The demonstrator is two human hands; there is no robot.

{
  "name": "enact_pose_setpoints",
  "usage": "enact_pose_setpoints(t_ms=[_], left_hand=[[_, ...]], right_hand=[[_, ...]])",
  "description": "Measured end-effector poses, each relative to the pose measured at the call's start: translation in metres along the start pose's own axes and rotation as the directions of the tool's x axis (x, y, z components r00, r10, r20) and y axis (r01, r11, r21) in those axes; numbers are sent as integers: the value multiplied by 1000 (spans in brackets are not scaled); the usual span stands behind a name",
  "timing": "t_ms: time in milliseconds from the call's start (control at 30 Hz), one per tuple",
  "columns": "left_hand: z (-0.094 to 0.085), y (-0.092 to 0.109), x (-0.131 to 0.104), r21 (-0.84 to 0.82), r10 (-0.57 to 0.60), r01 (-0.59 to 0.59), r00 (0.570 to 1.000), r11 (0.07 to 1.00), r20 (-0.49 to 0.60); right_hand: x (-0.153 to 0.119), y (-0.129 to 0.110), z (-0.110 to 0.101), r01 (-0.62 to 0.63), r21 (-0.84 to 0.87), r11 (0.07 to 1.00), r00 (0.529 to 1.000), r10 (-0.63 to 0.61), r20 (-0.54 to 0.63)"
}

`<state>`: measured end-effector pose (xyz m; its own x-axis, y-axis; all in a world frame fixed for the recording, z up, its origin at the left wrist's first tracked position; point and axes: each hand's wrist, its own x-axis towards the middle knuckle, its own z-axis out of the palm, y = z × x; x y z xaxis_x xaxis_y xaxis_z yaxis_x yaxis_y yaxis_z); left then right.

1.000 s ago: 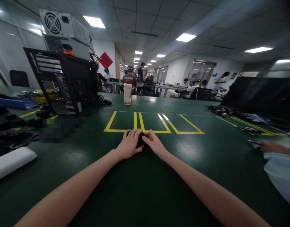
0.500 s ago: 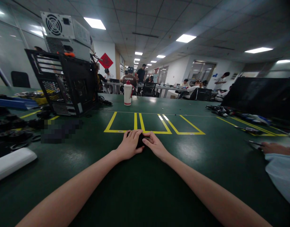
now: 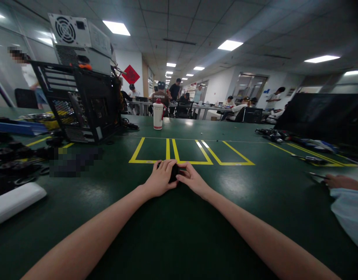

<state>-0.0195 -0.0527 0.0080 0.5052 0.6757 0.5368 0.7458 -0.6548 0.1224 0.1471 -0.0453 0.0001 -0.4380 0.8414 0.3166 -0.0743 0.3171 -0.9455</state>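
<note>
In the head view, a small dark object (image 3: pixel 174 173), rounded and black, sits between my two hands close to the table's yellow tape. My left hand (image 3: pixel 159 181) is wrapped over it from the left, fingers on top and thumb at the near side. At its right side, the fingertips and thumb of my right hand (image 3: pixel 194 180) pinch its edge. Most of the object is hidden by my fingers, so its kind cannot be made out.
An open black computer case (image 3: pixel 82 105) carries power supplies (image 3: pixel 76 35) at the left. A cup (image 3: pixel 158 116) stands ahead. Cables (image 3: pixel 15 153) and a white bar (image 3: pixel 17 202) lie left. At right are a dark monitor (image 3: pixel 321 120), tools (image 3: pixel 309 159) and a co-worker's hand (image 3: pixel 342 182).
Both my hands stay almost in place on the black object, with only slight finger movement at the right. A person has come into view behind the computer case at the left.
</note>
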Motion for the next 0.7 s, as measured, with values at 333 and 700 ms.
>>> enact_pose_setpoints(t_ms=[333,700], left_hand=[[-2,2,0,-2,-5,5,1000,1000,12],[-2,0,1,-19,-10,10,1000,1000,10]], right_hand=[[9,1,0,-74,-108,991,986,57,-154],[1,-2,4,-1,-65,998,996,-5,-90]])
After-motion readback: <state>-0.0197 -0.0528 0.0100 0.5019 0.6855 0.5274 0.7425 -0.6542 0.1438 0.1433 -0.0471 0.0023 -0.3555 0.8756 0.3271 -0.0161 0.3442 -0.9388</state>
